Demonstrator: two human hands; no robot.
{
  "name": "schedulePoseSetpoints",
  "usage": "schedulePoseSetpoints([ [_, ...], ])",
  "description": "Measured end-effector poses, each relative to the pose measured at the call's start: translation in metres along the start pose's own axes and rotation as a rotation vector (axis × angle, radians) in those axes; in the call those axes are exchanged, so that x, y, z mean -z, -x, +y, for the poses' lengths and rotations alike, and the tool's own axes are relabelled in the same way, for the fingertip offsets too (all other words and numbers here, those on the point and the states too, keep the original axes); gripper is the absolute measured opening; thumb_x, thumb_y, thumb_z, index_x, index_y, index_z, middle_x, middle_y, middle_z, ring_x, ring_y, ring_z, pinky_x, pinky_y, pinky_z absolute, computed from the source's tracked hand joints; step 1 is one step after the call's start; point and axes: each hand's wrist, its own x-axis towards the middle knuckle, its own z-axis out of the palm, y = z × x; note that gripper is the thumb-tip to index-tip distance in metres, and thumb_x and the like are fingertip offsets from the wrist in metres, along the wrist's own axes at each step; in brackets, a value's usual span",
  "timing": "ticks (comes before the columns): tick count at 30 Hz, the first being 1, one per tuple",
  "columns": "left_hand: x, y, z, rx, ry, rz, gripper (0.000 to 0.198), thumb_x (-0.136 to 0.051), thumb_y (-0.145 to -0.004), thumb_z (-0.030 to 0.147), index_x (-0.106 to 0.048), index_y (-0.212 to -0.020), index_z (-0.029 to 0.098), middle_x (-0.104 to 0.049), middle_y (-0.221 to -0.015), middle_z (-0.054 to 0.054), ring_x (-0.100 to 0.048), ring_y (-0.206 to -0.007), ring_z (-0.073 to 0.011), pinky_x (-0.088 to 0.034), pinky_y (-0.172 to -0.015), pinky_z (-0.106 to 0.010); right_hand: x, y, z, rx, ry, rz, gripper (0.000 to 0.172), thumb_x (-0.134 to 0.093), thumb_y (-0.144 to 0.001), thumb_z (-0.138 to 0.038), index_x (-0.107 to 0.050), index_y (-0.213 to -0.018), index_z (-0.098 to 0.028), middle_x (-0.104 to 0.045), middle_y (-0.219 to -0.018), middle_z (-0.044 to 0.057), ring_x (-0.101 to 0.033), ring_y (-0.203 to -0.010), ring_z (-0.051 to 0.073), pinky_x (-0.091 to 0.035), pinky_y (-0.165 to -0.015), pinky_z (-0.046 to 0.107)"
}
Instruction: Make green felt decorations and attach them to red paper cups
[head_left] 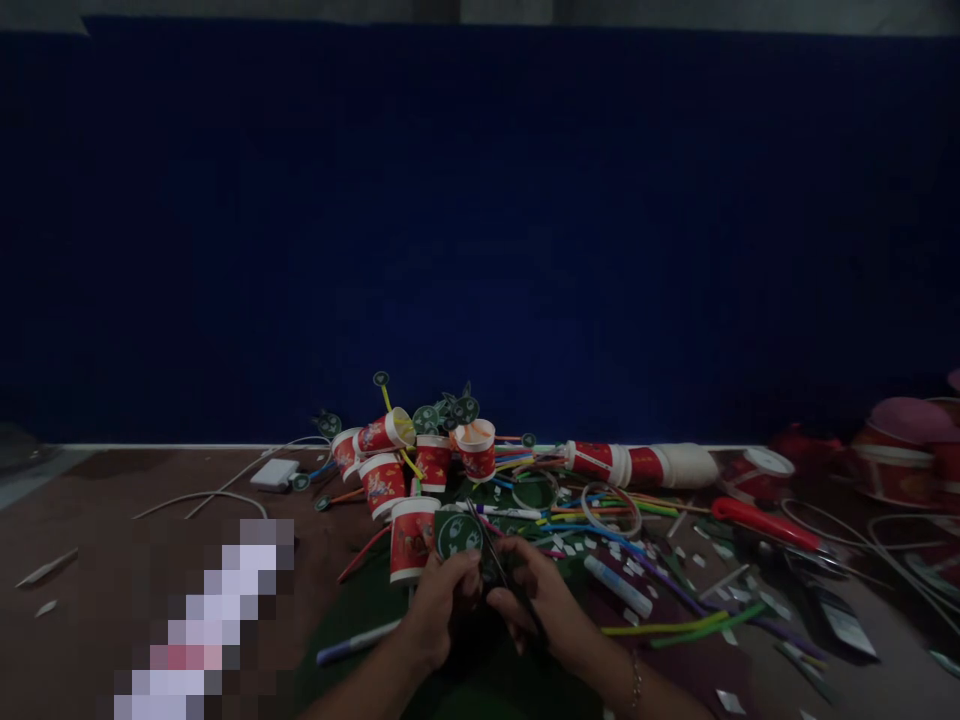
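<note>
My left hand (442,605) holds a dark green paper piece with a round white print (457,535). My right hand (541,598) grips black scissors (491,560), whose blades point up and left into the green paper. Both hands meet low in the middle of the view, over a dark green sheet (360,610) on the floor. Right behind the hands stands a red and white paper cup (411,540).
Several red paper cups (431,455) with straws and green discs cluster behind. A stack of cups (637,465) lies on its side to the right. Coloured straws (600,510), a glue stick (619,587), red scissors (761,522), a white charger (274,473), a pen (356,642) surround.
</note>
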Motion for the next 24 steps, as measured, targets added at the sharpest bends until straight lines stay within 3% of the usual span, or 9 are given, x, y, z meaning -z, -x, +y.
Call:
schedulePoseSetpoints([
  [4, 0.001, -0.001, 0.0, 0.013, 0.049, 0.016, 0.039, -0.063, -0.059, 0.032, -0.03, -0.041, 0.02, -0.027, -0.038, 0.008, -0.022, -0.039, -0.0044, -0.019, -0.04, -0.02, -0.001, -0.001, -0.002, -0.029, -0.001, 0.026, 0.061, -0.078, -0.053, -0.047, -0.044, -0.095, -0.018, -0.047, -0.042, -0.013, -0.037, -0.029, 0.004, -0.033, -0.028, 0.014],
  [8, 0.002, -0.001, -0.002, 0.073, 0.047, 0.03, 0.034, -0.067, -0.054, 0.029, -0.035, -0.046, 0.018, -0.032, -0.04, 0.009, -0.028, -0.039, -0.0039, -0.021, -0.04, -0.018, 0.0, -0.002, -0.002, 0.024, -0.033, 0.141, 0.048, -0.072, -0.06, -0.05, -0.049, -0.087, -0.016, -0.046, -0.04, -0.011, -0.036, -0.029, 0.004, -0.026, -0.027, 0.012],
  [11, 0.002, 0.0, -0.006, 0.159, -0.04, -0.015, 0.03, -0.07, -0.052, 0.028, -0.042, -0.051, 0.018, -0.035, -0.037, 0.009, -0.026, -0.036, -0.0031, -0.016, -0.038, -0.017, 0.003, -0.004, 0.001, 0.066, -0.019, 0.183, 0.04, -0.068, -0.065, -0.05, -0.051, -0.079, -0.016, -0.043, -0.037, -0.01, -0.035, -0.028, 0.004, -0.018, -0.026, 0.012],
  [14, -0.002, 0.002, -0.008, 0.211, -0.162, -0.06, 0.029, -0.073, -0.052, 0.032, -0.048, -0.055, 0.017, -0.037, -0.035, 0.009, -0.026, -0.034, -0.0036, -0.014, -0.037, -0.018, 0.007, -0.004, 0.002, 0.117, -0.002, 0.168, 0.037, -0.067, -0.067, -0.048, -0.05, -0.071, -0.016, -0.043, -0.037, -0.009, -0.036, -0.028, 0.004, -0.021, -0.028, 0.013],
  [16, -0.007, 0.004, -0.006, 0.173, -0.192, -0.03, 0.031, -0.073, -0.054, 0.038, -0.055, -0.065, 0.016, -0.045, -0.041, 0.007, -0.035, -0.038, -0.0058, -0.021, -0.039, -0.018, 0.008, -0.004, 0.001, 0.147, -0.001, 0.191, 0.037, -0.066, -0.068, -0.049, -0.05, -0.069, -0.016, -0.043, -0.037, -0.009, -0.037, -0.029, 0.005, -0.026, -0.03, 0.014],
  [19, -0.013, 0.006, -0.002, -0.046, -0.192, 0.028, 0.031, -0.071, -0.061, 0.043, -0.059, -0.07, 0.016, -0.057, -0.058, 0.003, -0.049, -0.055, -0.0103, -0.037, -0.051, -0.02, 0.007, -0.004, -0.002, 0.187, -0.009, 0.232, 0.038, -0.066, -0.068, -0.05, -0.051, -0.068, -0.015, -0.045, -0.041, -0.008, -0.039, -0.032, 0.005, -0.032, -0.034, 0.016],
  [24, -0.011, 0.004, 0.0, -0.201, -0.175, 0.105, 0.031, -0.069, -0.064, 0.045, -0.057, -0.063, 0.016, -0.054, -0.056, 0.004, -0.049, -0.057, -0.0105, -0.039, -0.055, -0.02, 0.006, -0.003, -0.001, 0.205, 0.001, 0.16, 0.035, -0.064, -0.073, -0.048, -0.05, -0.071, -0.016, -0.048, -0.048, -0.006, -0.045, -0.038, 0.006, -0.032, -0.035, 0.016],
])
